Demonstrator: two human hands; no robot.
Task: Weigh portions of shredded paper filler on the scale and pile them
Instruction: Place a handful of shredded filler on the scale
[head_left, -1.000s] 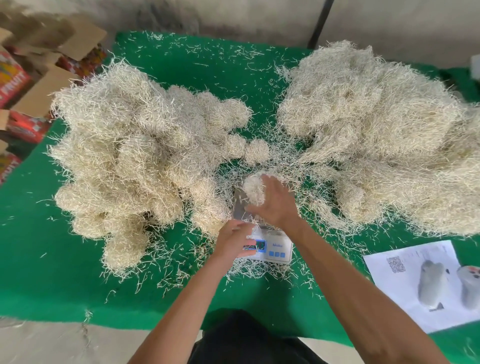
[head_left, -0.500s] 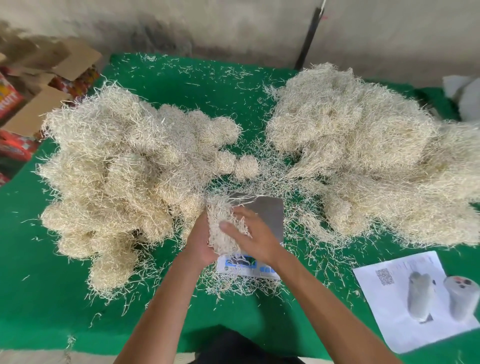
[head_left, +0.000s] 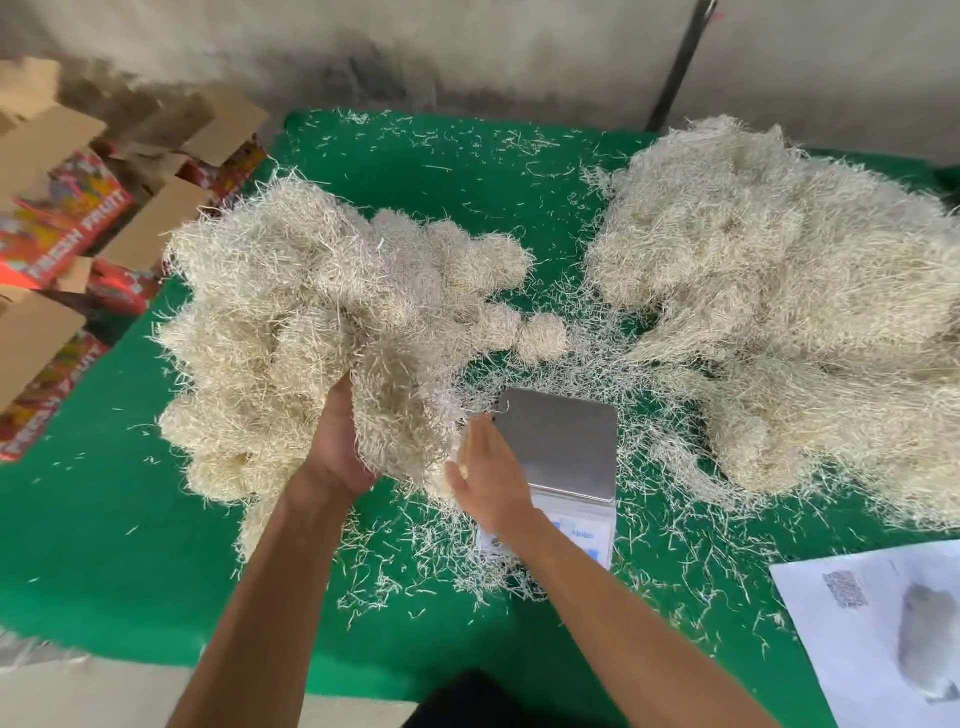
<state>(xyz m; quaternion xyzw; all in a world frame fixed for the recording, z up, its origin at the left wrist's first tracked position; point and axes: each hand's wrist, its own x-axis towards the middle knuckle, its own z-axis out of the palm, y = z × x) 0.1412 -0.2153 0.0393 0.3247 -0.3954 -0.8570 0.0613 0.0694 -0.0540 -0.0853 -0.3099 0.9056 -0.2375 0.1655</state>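
Observation:
A small digital scale (head_left: 563, 441) with a bare steel plate lies on the green table cover (head_left: 130, 545). Left of it rises a pile of weighed clumps of pale shredded paper filler (head_left: 291, 312). A bigger loose heap of filler (head_left: 779, 291) lies to the right. My left hand (head_left: 337, 447) holds a portion of filler (head_left: 400, 415) from underneath, at the near right edge of the left pile. My right hand (head_left: 488, 473) hovers with straight fingers between that portion and the scale, holding nothing; motion blurs it.
Loose shreds litter the cover around the scale. A white printed sheet (head_left: 878, 623) lies at the near right. Open cardboard fruit boxes (head_left: 62, 223) stand off the table's left edge. A wall and a dark pole (head_left: 680, 62) are behind.
The portion has been lifted off the scale plate and carried left to the pile in my left hand. My right hand has let go of it and opened.

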